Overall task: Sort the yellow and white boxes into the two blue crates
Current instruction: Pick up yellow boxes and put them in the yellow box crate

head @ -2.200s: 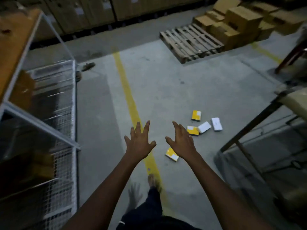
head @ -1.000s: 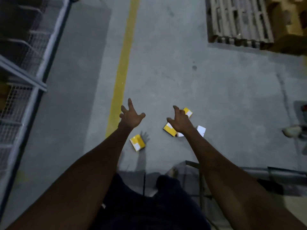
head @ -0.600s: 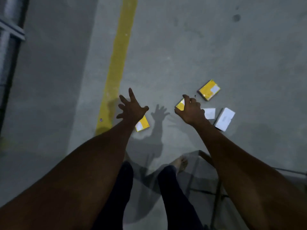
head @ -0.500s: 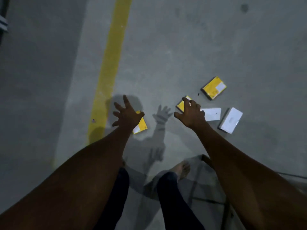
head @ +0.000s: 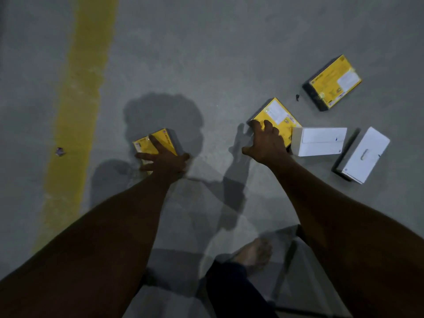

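My left hand [head: 164, 162] lies spread, fingers splayed, on a yellow box [head: 156, 143] flat on the concrete floor [head: 206, 53]. My right hand [head: 267, 143] claws half-open over a second yellow box [head: 278, 118] bearing a white label, touching a white box [head: 320, 141].

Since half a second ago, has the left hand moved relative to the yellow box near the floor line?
Yes. The left hand has come down onto the yellow box, its fingers spread over it; earlier it hovered above it.
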Demonstrator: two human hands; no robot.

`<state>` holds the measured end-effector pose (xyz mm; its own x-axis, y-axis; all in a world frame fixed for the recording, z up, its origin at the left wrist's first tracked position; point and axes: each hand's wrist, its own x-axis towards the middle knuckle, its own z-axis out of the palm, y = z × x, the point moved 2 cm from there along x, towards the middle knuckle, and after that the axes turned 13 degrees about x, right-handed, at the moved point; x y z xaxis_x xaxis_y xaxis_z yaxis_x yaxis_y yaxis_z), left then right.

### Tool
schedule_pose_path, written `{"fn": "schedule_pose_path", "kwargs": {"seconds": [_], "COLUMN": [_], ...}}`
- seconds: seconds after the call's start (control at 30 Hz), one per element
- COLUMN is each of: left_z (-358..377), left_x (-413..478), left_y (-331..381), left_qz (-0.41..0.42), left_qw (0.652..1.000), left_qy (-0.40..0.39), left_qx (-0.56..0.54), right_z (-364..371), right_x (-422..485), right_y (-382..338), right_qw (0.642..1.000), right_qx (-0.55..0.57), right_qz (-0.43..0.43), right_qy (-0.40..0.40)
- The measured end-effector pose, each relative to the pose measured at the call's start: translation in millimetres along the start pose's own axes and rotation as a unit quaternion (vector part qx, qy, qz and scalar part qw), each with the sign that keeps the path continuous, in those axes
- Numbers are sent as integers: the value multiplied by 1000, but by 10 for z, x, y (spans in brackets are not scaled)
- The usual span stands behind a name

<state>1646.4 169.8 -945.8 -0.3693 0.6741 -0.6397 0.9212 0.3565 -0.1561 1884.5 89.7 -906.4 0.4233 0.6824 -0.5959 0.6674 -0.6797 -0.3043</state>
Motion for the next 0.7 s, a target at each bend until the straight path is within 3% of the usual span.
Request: {"fn": "schedule_pose_path", "kwargs": {"seconds": [0.13,0.23,0.3,0.43,0.7], "left_z": [180,174,169,87,101], "left_x": [206,104,-51,-261,-353], "left_y": [-27,36,194,679,1139], "left_qz": [35,9,62,140,297], "left_qw": [999,999,998,990,950], "left_qy": [-9,30,2,22,3], "left_qx": [16,29,16,-15,-97], "right_z": [118,142,123,9,14], "right_x": [163,220,258,438,825], "right_y": [112,126,108,124,372], "right_qw": [998,996,995,990,995], "right_qx": [-28,-48,-52,-64,-52], "right_qz": [-26,-23,-11,-1,69], "right_qy": [47,69,81,124,52]}}
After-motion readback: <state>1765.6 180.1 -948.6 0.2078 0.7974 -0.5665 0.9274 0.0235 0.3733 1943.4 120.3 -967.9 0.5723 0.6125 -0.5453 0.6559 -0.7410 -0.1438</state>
